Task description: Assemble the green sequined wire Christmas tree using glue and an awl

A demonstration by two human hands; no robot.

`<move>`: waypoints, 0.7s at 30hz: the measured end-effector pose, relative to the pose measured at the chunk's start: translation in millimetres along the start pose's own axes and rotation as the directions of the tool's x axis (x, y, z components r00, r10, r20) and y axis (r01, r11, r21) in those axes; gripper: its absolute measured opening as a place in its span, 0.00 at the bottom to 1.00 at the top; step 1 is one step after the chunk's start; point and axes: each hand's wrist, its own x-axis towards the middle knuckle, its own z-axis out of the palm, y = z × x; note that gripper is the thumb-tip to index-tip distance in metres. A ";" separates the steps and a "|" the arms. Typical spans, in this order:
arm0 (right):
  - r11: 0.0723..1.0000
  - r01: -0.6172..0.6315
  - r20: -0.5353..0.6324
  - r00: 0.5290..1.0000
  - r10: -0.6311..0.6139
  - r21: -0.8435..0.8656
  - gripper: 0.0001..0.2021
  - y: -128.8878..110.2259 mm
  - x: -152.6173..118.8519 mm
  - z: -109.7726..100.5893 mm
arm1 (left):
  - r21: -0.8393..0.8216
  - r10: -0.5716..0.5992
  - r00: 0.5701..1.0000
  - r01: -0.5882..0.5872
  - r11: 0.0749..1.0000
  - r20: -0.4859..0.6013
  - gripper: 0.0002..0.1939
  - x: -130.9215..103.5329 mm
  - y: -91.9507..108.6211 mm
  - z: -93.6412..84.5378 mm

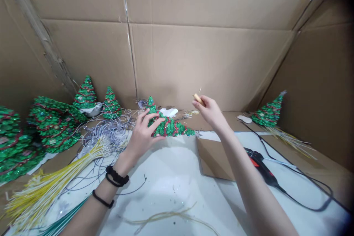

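Note:
My left hand is wrapped round a small green tinsel Christmas tree with a red garland. The tree lies on its side, its silver tip pointing right; fingers cover part of its left end. Raised to the right of the tree and apart from it, my right hand grips a short tan stick that looks like a wooden handle. A thin, small piece shows near the stick's end, too blurred to name. Behind the tree lies something white.
Several decorated trees stand at left, beside tangled wire lights and yellow-white strands. At right are a cardboard piece, a corded black glue gun and another tree. Cardboard walls enclose the white table.

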 end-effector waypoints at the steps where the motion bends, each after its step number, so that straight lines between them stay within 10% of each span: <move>1: 0.999 -0.028 0.000 1.000 0.028 -0.016 0.09 5.9 1.6 -0.2 | 0.061 0.056 0.997 -0.053 0.997 -0.048 0.24 2.4 -2.0 -5.3; 8: 0.986 -0.097 0.096 0.989 0.111 -0.140 0.10 23.2 0.3 24.9 | 0.348 0.306 0.947 -0.254 0.903 -0.102 0.20 2.5 -16.5 -20.3; 21: 0.923 0.368 -0.216 0.915 -0.340 0.109 0.22 -40.5 -34.6 40.1 | 0.522 0.375 0.899 -0.214 0.826 -0.225 0.21 -4.7 -14.3 -14.6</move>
